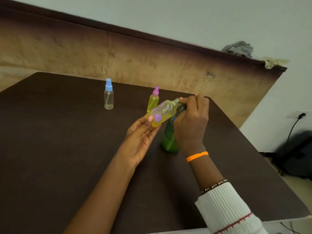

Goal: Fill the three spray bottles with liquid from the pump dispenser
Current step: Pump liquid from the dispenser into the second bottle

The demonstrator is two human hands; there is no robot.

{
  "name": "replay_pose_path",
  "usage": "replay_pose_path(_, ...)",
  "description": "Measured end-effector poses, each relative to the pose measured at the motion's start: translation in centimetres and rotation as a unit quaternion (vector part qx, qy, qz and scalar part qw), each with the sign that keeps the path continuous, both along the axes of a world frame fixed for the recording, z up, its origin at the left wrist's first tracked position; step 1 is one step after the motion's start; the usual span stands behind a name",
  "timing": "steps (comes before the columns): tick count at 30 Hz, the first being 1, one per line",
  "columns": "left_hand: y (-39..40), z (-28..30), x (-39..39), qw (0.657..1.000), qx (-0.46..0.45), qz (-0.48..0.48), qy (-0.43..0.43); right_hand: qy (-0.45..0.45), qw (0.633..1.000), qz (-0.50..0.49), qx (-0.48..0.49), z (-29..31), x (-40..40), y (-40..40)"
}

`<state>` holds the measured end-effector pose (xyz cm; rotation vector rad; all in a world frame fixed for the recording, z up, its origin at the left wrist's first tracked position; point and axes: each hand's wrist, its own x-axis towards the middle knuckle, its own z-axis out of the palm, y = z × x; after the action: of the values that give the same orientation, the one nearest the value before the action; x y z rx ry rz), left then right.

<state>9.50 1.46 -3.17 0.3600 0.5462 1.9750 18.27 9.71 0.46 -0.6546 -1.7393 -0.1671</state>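
A yellow bottle (pixel 163 113) printed with purple flowers is held tilted above a dark table (pixel 67 149), its uncapped neck raised toward two o'clock. The left hand (pixel 141 137) is turned palm-up beneath it, fingers nearly straight under the base and the thumb pressed on the lower side. The right hand (pixel 191 119) is arched over the top of a green pump dispenser (pixel 169 139), its fingers curled down on the pump head, which is largely hidden; the fingertips are seen at the mouth of the tilted bottle. An orange band (pixel 197 156) and a beaded bracelet (pixel 213 186) are worn on the right wrist, above a white ribbed sleeve (pixel 226 211).

Three small bottles are counted: the one in hand; a second yellow one with a pink spray cap (pixel 153 100), standing just behind it at eleven o'clock; and a clear one with a blue spray cap (pixel 108 94), standing well apart at ten o'clock. One dispenser is seen, standing on the table just below the tilted bottle at five o'clock. A wooden board (pixel 152 56) is propped behind the table, with two crumpled cloths (pixel 239 48) on its upper edge.
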Motion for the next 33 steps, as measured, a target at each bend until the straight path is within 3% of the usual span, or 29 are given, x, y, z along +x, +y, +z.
replay_pose_path(6, -0.2, 0.3, 0.2, 1.0, 0.006, -0.002, 0.006, -0.077, 0.997, 0.016, 0.009, 3.1, 1.0, 0.6)
replay_pose_path(13, 0.0, 0.1, 0.1, 1.0, 0.004, 0.001, 0.009, -0.003, 1.0, 0.018, 0.006, 0.2, 0.4, 0.0)
replay_pose_path(21, -0.3, 0.4, 0.3, 1.0, 0.004, -0.003, 0.002, -0.097, 0.995, 0.017, -0.02, 3.6, 1.2, 0.3)
replay_pose_path(27, -0.1, 0.0, 0.1, 1.0, 0.004, -0.003, 0.0, -0.043, 0.999, -0.021, 0.013, 0.4, 0.4, 0.1)
replay_pose_path(33, -0.4, 0.3, 0.5, 1.0, 0.002, -0.005, -0.011, -0.097, 0.995, 0.01, -0.003, 3.2, 1.0, 0.4)
